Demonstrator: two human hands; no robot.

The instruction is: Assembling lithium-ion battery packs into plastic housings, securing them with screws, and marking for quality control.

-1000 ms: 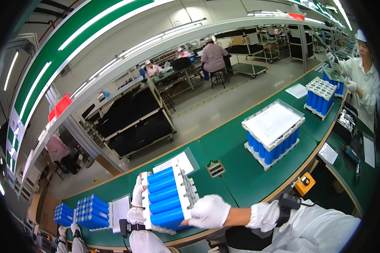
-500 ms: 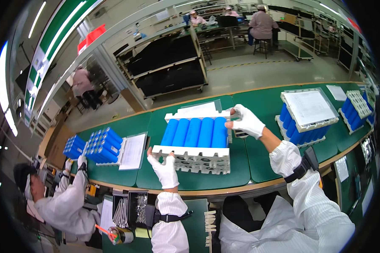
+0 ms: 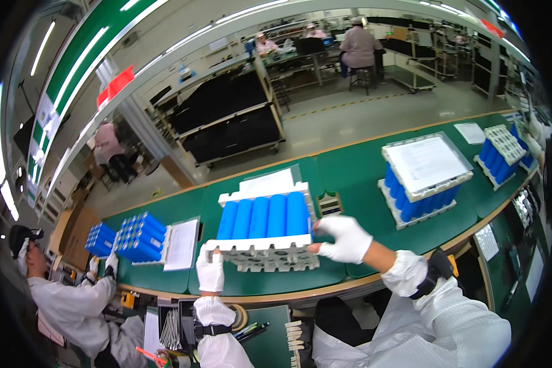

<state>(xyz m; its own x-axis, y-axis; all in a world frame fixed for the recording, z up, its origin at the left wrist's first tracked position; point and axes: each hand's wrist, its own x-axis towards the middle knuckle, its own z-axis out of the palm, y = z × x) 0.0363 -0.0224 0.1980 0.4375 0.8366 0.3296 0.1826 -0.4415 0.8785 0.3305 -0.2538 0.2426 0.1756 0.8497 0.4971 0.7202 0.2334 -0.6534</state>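
Observation:
In front of me a battery pack (image 3: 265,218) lies on its side on the green table, a row of blue cylindrical cells between two white plastic cell holders. My gloved left hand (image 3: 210,270) grips the near holder at its left corner, fingers curled onto the edge. At the opposite end, my gloved right hand (image 3: 346,240) holds the near right corner between thumb and fingers. The fingertips are bare on both hands. The pack's underside is hidden. Behind it lies a paper sheet in a clear sleeve (image 3: 267,182).
Another battery pack (image 3: 424,175), topped by a sheet, stands to the right, with one more (image 3: 502,153) beyond. At left a co-worker (image 3: 73,306) handles blue cells (image 3: 142,236). Below the table edge are a bin of metal rods (image 3: 170,328), a tape roll (image 3: 240,318) and pens (image 3: 251,332).
My right hand has moved from the pack's far right corner to its near right corner. My left hand has shifted to the near holder's left end. The whole view has shifted slightly.

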